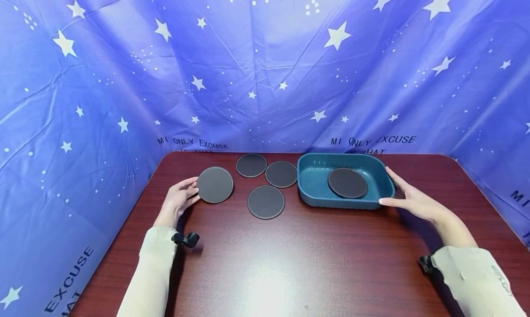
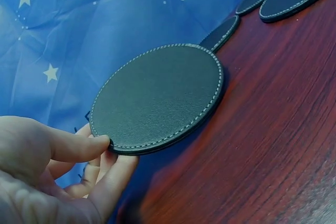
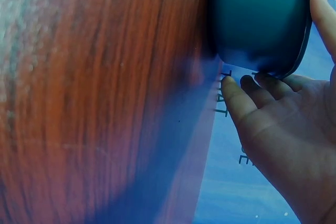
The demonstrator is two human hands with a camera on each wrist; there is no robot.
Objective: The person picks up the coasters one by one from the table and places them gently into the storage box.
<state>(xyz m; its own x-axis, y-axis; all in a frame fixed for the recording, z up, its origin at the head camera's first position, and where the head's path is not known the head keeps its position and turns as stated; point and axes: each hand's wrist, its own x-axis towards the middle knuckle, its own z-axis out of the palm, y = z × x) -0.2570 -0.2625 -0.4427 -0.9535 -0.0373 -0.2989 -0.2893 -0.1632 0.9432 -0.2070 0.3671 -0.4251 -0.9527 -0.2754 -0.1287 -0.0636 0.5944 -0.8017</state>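
Note:
My left hand [image 1: 177, 201] pinches a round black coaster [image 1: 215, 185] by its left edge, thumb on top and fingers underneath. In the left wrist view the coaster [image 2: 160, 98] shows pale stitching round its rim, and it looks lifted off the table. At the right, my right hand [image 1: 418, 202] holds the end of a teal rectangular tub [image 1: 331, 202], thumb at the near corner and fingers along the end wall. Another black coaster [image 1: 348, 183] lies inside the tub. The right wrist view shows the tub's outer wall [image 3: 260, 19] beside the fingers.
Between the left hand and the tub lie three more coasters: one at the back [image 1: 251, 165], one by the tub [image 1: 281, 174], one nearer the front [image 1: 266, 202]. The dark red wooden table [image 1: 298, 252] ends at a blue star-printed cloth [image 1: 256, 77].

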